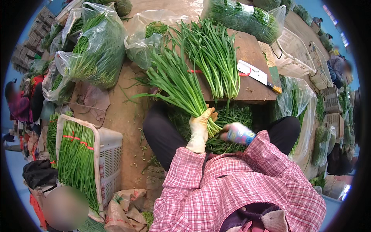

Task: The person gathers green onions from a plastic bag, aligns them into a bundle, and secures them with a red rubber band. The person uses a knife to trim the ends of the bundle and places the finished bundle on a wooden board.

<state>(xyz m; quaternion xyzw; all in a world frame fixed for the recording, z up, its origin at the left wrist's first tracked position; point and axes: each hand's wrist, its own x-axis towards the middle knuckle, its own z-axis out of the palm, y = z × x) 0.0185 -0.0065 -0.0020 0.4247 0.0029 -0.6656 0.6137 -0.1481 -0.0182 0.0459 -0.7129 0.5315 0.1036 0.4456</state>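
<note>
My left hand [202, 124], in a pale rubber glove, grips a bunch of green garlic chives [176, 84] near its pale stem ends. The leaves fan up and left over the edge of a wooden board [252, 43]. My right hand [236, 132], in a patterned glove, is blurred beside the stem ends; whether it holds anything does not show. More chives [216, 58] lie on the board in bundles, stems towards me. Red ties [245, 74] cross the board there. To their right rests a cleaver [256, 74] with a wooden handle.
Loose leaves [232, 116] lie between my knees. At left stands a white plastic crate [111, 145] of tied chives, with a large plastic bag [95, 52] of chives beyond. Another filled bag [246, 20] and white crates [295, 55] are at upper right. People sit at both far sides.
</note>
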